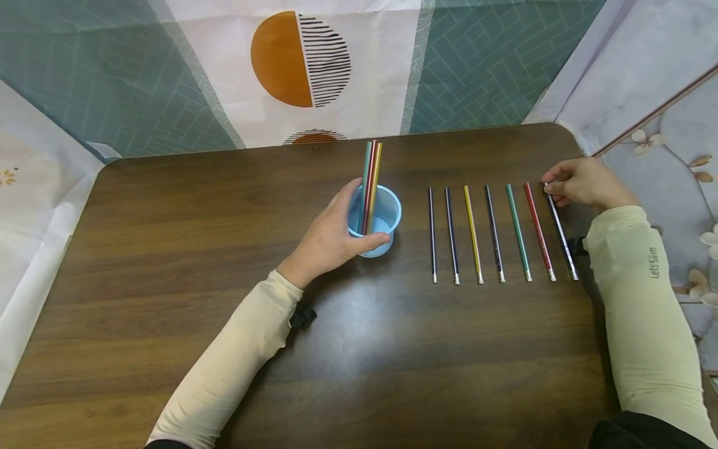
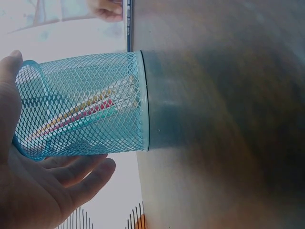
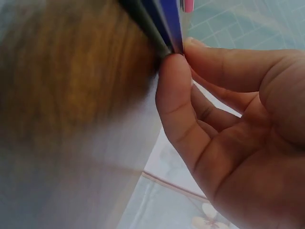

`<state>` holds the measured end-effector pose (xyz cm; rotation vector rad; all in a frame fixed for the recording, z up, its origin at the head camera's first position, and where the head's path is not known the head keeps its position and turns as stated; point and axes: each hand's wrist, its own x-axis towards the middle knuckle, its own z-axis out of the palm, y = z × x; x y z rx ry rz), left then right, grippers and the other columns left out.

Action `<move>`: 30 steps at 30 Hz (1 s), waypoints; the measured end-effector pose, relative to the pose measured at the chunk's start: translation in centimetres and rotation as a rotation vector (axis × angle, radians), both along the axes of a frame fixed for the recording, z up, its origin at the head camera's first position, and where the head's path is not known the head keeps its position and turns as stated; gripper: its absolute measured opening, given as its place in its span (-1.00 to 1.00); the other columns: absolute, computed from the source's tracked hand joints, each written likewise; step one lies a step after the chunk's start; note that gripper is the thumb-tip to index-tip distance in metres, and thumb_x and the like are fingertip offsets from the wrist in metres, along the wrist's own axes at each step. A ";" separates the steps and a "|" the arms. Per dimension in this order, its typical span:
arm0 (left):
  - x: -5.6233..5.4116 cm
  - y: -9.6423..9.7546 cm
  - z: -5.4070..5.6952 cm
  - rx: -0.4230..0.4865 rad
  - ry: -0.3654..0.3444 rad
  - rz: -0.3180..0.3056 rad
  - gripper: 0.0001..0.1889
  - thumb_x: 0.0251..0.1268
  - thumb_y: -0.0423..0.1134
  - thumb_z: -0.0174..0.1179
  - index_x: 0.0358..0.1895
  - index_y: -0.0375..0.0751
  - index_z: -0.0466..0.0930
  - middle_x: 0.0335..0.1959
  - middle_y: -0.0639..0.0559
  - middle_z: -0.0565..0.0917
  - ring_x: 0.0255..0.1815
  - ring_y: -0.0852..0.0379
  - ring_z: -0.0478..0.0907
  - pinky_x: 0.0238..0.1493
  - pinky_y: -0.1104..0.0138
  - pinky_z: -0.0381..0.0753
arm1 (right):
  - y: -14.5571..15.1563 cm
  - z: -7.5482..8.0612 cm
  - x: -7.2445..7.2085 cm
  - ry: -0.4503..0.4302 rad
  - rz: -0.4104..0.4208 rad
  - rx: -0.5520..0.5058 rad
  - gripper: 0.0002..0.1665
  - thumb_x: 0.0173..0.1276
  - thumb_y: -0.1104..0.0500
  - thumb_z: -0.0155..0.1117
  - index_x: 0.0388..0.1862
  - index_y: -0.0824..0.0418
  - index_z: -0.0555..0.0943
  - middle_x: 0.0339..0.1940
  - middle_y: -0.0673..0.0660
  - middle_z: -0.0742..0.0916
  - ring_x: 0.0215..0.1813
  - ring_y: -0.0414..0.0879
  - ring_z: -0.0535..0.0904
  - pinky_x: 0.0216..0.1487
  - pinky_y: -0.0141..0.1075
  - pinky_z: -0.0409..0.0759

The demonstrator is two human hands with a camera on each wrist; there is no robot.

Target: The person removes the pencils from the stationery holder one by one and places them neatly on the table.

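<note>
My left hand holds a light blue mesh pencil cup, with the thumb and fingers around its upper part. Green, red and yellow pencils lean inside it; in the left wrist view the cup stands upright on the table. At the far right, my right hand pinches the far end of a dark blue pencil between thumb and fingertips. This pencil is the rightmost of a row, lying with its eraser end toward me. The right wrist view shows the pinched end close up, partly blurred.
Several pencils lie spaced side by side left of the pinched one, among them a red, a green and a yellow pencil. The brown wooden table meets a patterned cloth behind and a pale covering at right.
</note>
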<state>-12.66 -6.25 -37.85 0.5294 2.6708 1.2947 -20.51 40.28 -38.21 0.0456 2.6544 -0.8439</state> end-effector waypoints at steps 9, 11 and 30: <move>-0.5 0.2 0.5 -0.007 0.000 0.005 0.09 -0.20 0.47 0.27 0.46 0.26 -0.04 0.23 0.13 0.35 0.03 0.12 0.43 -0.01 0.18 0.54 | 0.1 1.2 -0.1 -0.008 0.014 -0.014 -0.67 0.39 0.31 0.08 0.07 0.49 0.45 -0.20 0.31 0.62 -0.38 -0.09 0.65 -0.35 -0.21 0.65; -0.2 0.1 0.4 -0.011 -0.011 0.007 0.09 -0.21 0.48 0.26 0.46 0.28 -0.04 0.22 0.15 0.35 0.02 0.13 0.43 -0.02 0.18 0.54 | 0.1 1.1 0.0 -0.014 0.023 -0.012 -0.67 0.39 0.33 0.07 0.07 0.49 0.45 -0.18 0.33 0.61 -0.37 -0.08 0.64 -0.34 -0.20 0.65; 1.0 -0.1 0.3 -0.004 -0.024 0.004 0.09 -0.19 0.46 0.27 0.47 0.23 -0.04 0.22 0.13 0.36 0.04 0.07 0.44 0.00 0.13 0.56 | 0.0 0.2 1.0 0.015 0.008 -0.026 -0.71 0.37 0.37 0.07 0.03 0.47 0.49 -0.26 0.32 0.62 -0.40 -0.03 0.61 -0.37 -0.18 0.65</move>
